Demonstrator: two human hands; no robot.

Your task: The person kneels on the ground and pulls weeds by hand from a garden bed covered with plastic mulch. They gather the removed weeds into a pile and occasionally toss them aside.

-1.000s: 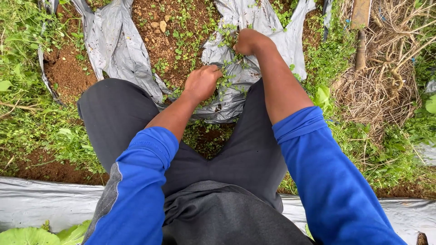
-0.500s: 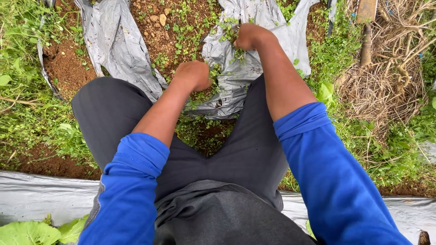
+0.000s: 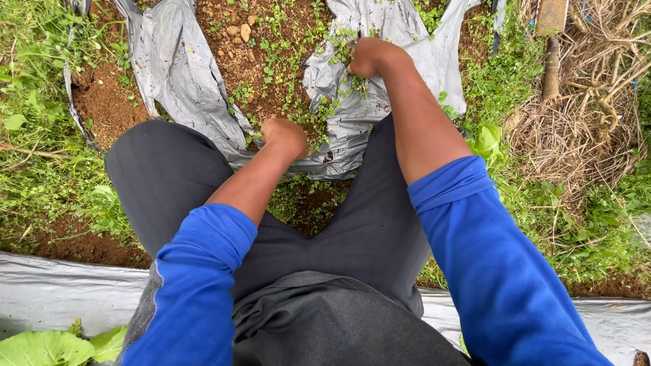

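A: We are squatting over a garden bed, our dark trousers (image 3: 169, 176) spread to either side and both blue sleeves (image 3: 196, 271) pushed up the forearms. Where do our hands sit?

B: Our left hand (image 3: 286, 135) is low between the knees, curled into a fist among the small green weeds (image 3: 285, 88) at the near edge of the bare soil (image 3: 230, 41). The fingers are folded under and we see only the knuckles, so we cannot tell for sure what they grip, though weed stems sit right against them.

A: And the other?

B: Our right hand (image 3: 369, 55) reaches further out, also balled up tight, with a tuft of weeds (image 3: 358, 85) hanging from below the fist. It rests over the crumpled grey plastic sheet (image 3: 420, 54) on the right side of the opening.

A: So the weeds lie in the gap between the two flaps?

B: Yes, they grow in the red-brown soil between the left flap of plastic (image 3: 176, 74) and the right one, and some straggle across the sheet's edge by our hands.

A: What else lies around us?

B: Grass on both sides, a heap of dry straw (image 3: 576, 129) at the right with a wooden handle (image 3: 550, 64) beside it, another strip of grey plastic (image 3: 47, 291) behind our feet, and a pale green leaf (image 3: 41, 346) at the bottom left corner
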